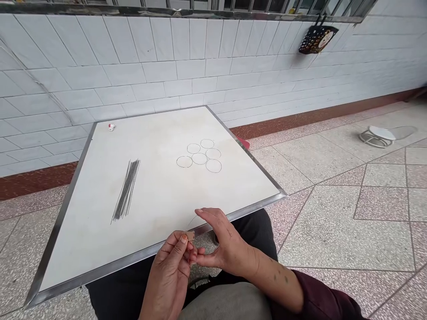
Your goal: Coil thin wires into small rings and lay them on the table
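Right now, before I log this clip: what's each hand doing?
Left hand: closed, pinching a small tan piece.
Right hand: partly open beside the piece, holding nothing visible.

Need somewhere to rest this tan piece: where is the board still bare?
The board is bare between the black strands and the circles, and toward its near-left corner. It is crowded at the near edge, where the left hand pinches the tan piece beside the right hand.

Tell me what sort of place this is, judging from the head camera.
Probably a covered veranda or courtyard of a home, though I can't be sure. A white tiled wall runs alongside a speckled terrazzo floor, and a barred window sits above.
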Demonstrator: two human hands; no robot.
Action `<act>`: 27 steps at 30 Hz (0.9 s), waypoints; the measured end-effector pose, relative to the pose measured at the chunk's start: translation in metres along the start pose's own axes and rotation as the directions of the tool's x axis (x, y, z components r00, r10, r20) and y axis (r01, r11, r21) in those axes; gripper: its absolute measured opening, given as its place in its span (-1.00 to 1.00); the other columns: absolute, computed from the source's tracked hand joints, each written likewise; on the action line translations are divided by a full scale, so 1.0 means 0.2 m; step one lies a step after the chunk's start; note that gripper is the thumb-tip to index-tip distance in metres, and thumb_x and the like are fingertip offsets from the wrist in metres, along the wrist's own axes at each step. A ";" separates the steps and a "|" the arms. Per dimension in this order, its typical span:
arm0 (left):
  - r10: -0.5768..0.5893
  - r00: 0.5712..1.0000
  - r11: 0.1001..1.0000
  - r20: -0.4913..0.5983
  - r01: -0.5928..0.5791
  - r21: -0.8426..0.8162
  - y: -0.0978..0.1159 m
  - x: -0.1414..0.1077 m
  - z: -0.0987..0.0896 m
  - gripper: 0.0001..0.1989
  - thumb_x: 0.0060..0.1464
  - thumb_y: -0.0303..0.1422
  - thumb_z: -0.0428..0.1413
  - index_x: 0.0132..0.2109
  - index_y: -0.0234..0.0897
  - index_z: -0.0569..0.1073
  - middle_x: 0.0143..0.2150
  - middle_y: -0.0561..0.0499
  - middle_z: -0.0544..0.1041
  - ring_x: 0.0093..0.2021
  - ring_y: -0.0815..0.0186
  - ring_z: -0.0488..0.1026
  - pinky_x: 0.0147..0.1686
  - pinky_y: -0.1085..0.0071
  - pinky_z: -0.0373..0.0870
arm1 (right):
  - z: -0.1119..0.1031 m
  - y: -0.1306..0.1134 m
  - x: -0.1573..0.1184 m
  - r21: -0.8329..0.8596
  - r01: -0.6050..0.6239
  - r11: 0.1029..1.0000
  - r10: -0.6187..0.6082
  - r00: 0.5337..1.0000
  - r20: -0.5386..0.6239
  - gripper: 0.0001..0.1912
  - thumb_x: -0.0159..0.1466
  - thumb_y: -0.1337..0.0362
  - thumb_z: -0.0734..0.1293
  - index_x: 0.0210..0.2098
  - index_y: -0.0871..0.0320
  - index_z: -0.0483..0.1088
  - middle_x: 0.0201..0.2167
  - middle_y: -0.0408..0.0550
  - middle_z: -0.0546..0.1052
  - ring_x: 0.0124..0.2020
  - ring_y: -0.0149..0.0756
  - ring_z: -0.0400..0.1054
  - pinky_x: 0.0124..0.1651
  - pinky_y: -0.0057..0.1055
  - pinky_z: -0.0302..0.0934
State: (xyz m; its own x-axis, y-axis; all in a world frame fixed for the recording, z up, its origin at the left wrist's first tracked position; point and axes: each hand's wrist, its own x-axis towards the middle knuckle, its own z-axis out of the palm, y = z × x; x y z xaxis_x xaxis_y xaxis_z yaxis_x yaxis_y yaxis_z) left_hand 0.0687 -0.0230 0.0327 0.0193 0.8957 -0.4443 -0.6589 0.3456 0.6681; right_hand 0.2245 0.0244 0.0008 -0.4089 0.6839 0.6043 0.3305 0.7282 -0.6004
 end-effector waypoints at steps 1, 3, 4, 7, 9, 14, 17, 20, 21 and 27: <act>0.001 1.000 1.000 0.006 -0.001 -0.004 0.00 0.00 0.00 -0.86 0.00 -0.32 0.30 -0.40 -0.28 0.54 -0.40 0.07 0.40 -0.39 0.40 0.33 -0.15 0.33 0.43 | 0.00 0.00 0.00 0.000 0.006 1.000 -0.006 1.000 -0.003 -0.09 0.13 0.14 0.50 0.33 0.16 0.01 0.10 0.21 0.36 0.12 -0.02 0.28 0.12 -0.08 0.32; 0.000 1.000 1.000 0.011 0.000 -0.016 0.00 -0.01 0.00 -0.87 0.00 -0.32 0.30 -0.39 -0.27 0.54 -0.40 0.07 0.41 -0.38 0.39 0.34 -0.14 0.32 0.42 | -0.01 -0.01 0.00 -0.001 0.012 1.000 -0.012 1.000 -0.001 -0.11 0.14 0.16 0.50 0.32 0.16 0.02 0.11 0.21 0.35 0.13 -0.02 0.28 0.13 -0.09 0.31; -0.004 1.000 1.000 0.011 0.004 -0.022 0.00 -0.01 0.00 -0.88 0.00 -0.33 0.30 -0.38 -0.27 0.55 -0.39 0.06 0.42 -0.37 0.39 0.35 -0.14 0.33 0.42 | -0.01 -0.01 0.00 -0.002 0.011 1.000 -0.011 1.000 0.003 -0.12 0.14 0.16 0.50 0.32 0.15 0.03 0.11 0.21 0.36 0.14 -0.02 0.28 0.14 -0.09 0.31; -0.012 1.000 0.999 0.006 0.012 -0.037 -0.01 0.00 0.00 -0.90 0.00 -0.35 0.30 -0.34 -0.27 0.56 -0.35 0.05 0.44 -0.36 0.39 0.36 -0.13 0.33 0.42 | -0.01 -0.01 0.00 -0.003 0.006 1.000 -0.006 1.000 0.015 -0.14 0.15 0.18 0.49 0.31 0.15 0.04 0.11 0.20 0.36 0.15 -0.02 0.27 0.15 -0.08 0.31; -0.009 1.000 0.999 0.001 0.009 -0.042 -0.01 0.00 0.00 -0.91 0.00 -0.36 0.30 -0.34 -0.28 0.56 -0.36 0.06 0.44 -0.38 0.40 0.36 -0.13 0.32 0.43 | -0.01 0.00 0.00 0.000 0.008 1.000 -0.008 1.000 0.018 -0.15 0.15 0.18 0.49 0.31 0.15 0.04 0.11 0.20 0.36 0.15 -0.03 0.27 0.16 -0.09 0.30; -0.004 1.000 0.999 -0.009 0.003 -0.035 -0.01 0.01 0.01 -0.91 0.01 -0.37 0.29 -0.35 -0.29 0.55 -0.40 0.06 0.42 -0.41 0.40 0.35 -0.16 0.31 0.45 | 0.00 0.01 0.00 0.002 0.008 1.000 -0.008 1.000 0.016 -0.14 0.15 0.18 0.49 0.31 0.16 0.03 0.11 0.21 0.36 0.16 -0.03 0.27 0.17 -0.09 0.30; -0.002 1.000 1.000 -0.010 0.002 -0.015 0.00 0.01 0.01 -0.90 0.00 -0.36 0.30 -0.35 -0.30 0.56 -0.43 0.07 0.41 -0.43 0.41 0.33 -0.19 0.31 0.46 | -0.01 0.01 0.00 0.001 0.005 1.000 -0.005 1.000 0.022 -0.12 0.14 0.14 0.50 0.31 0.16 0.03 0.11 0.22 0.36 0.16 -0.01 0.27 0.15 -0.07 0.31; 0.005 1.000 1.000 -0.023 -0.005 0.000 0.00 0.01 0.02 -0.87 -0.04 -0.34 0.32 -0.37 -0.30 0.56 -0.45 0.06 0.41 -0.44 0.39 0.33 -0.22 0.30 0.47 | -0.01 0.01 0.00 -0.002 0.006 1.000 -0.006 1.000 0.030 -0.14 0.14 0.13 0.50 0.30 0.16 0.05 0.10 0.22 0.37 0.15 -0.01 0.29 0.14 -0.08 0.33; 0.007 0.999 1.000 -0.031 -0.007 0.001 0.00 0.01 0.02 -0.87 -0.05 -0.34 0.33 -0.37 -0.29 0.56 -0.45 0.06 0.41 -0.44 0.39 0.33 -0.23 0.30 0.47 | -0.01 0.01 0.00 -0.002 0.010 1.000 -0.010 0.999 0.031 -0.14 0.15 0.13 0.50 0.30 0.16 0.05 0.10 0.22 0.37 0.14 -0.01 0.29 0.13 -0.08 0.33; 0.029 0.998 0.999 -0.054 -0.028 0.016 -0.02 0.02 0.00 -0.86 -0.05 -0.33 0.33 -0.35 -0.29 0.57 -0.45 0.07 0.42 -0.45 0.40 0.34 -0.23 0.31 0.48 | 0.00 0.02 -0.01 -0.006 0.022 1.000 -0.022 0.999 0.031 -0.11 0.14 0.11 0.50 0.31 0.17 0.03 0.10 0.24 0.38 0.14 -0.01 0.30 0.14 -0.07 0.33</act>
State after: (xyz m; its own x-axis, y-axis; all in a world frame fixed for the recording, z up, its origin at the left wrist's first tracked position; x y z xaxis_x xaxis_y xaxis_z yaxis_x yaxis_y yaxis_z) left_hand 0.0719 -0.0207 0.0285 -0.0403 0.8888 -0.4564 -0.6469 0.3249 0.6898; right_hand 0.2267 0.0259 -0.0013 -0.4422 0.6659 0.6008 0.3268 0.7435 -0.5835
